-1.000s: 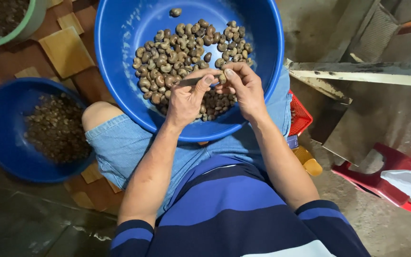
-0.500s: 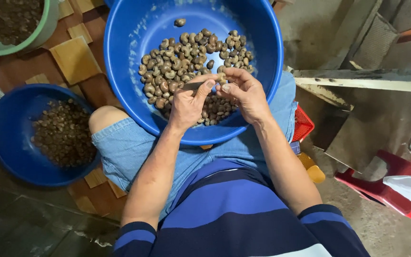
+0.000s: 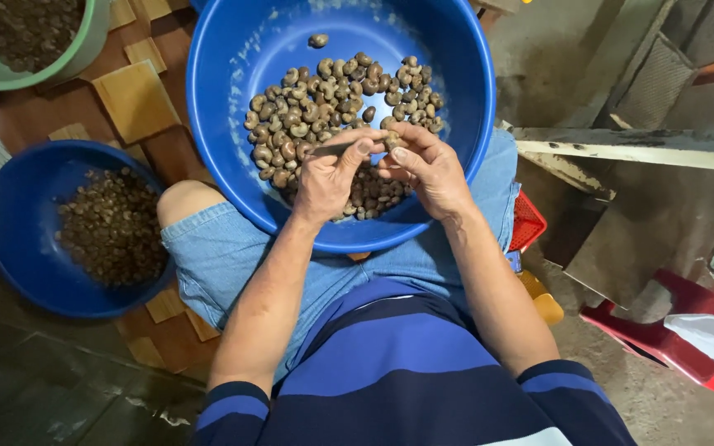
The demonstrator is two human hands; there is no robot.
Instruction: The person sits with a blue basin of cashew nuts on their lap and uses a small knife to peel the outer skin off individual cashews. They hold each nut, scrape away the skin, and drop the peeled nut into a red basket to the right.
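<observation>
A large blue basin (image 3: 233, 140) rests on my lap and holds several brown cashew nuts (image 3: 316, 103). Over its near side my left hand (image 3: 328, 177) grips a small thin knife (image 3: 336, 149), blade pointing left. My right hand (image 3: 427, 169) pinches a single nut (image 3: 390, 140) against the knife. Both hands touch at the fingertips above the nuts.
A smaller blue basin (image 3: 18, 248) of dark shell bits sits on the floor at my left. A green bowl (image 3: 84, 54) with more bits is at the top left. Wooden blocks (image 3: 135, 101) lie between them. Metal scraps (image 3: 621, 144) and a red plastic piece (image 3: 679, 330) lie at my right.
The view has shifted slightly, so the basins appear a little lower and nearer. My hands stay together over the basin, fingers working on the nut.
</observation>
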